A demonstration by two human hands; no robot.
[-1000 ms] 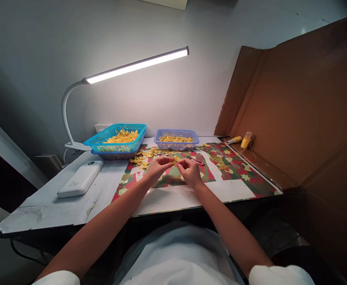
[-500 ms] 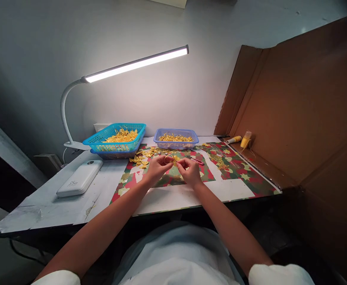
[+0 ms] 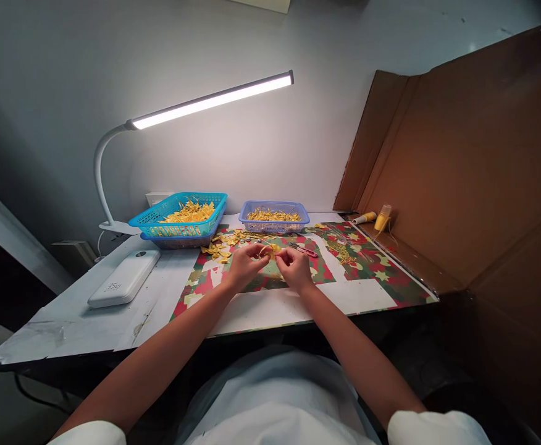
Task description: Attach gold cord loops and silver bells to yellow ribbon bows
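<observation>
Over the patterned sheet, my left hand (image 3: 246, 264) pinches a small yellow ribbon piece (image 3: 274, 248) that has a thin loop on its left side. My right hand (image 3: 295, 266) closes its thumb and fingertips on the right side of the same piece, close to my left fingertips. The piece is small and partly covered by my fingers, so its exact shape is unclear. Behind my hands lie loose yellow ribbon pieces (image 3: 215, 250), and pink-handled snips (image 3: 306, 251) rest just beyond my right hand.
A turquoise basket (image 3: 150, 227) and a lilac basket (image 3: 274, 226) hold yellow pieces at the back. A white power bank (image 3: 125, 279) lies left under the desk lamp (image 3: 215, 100). Yellow thread (image 3: 343, 253), a small yellow bottle (image 3: 383, 217) and a cardboard wall (image 3: 460, 154) are on the right.
Both hands stay nearly in place. The yellow piece and its loop have turned slightly between my fingertips, and my left fingers have shifted a little.
</observation>
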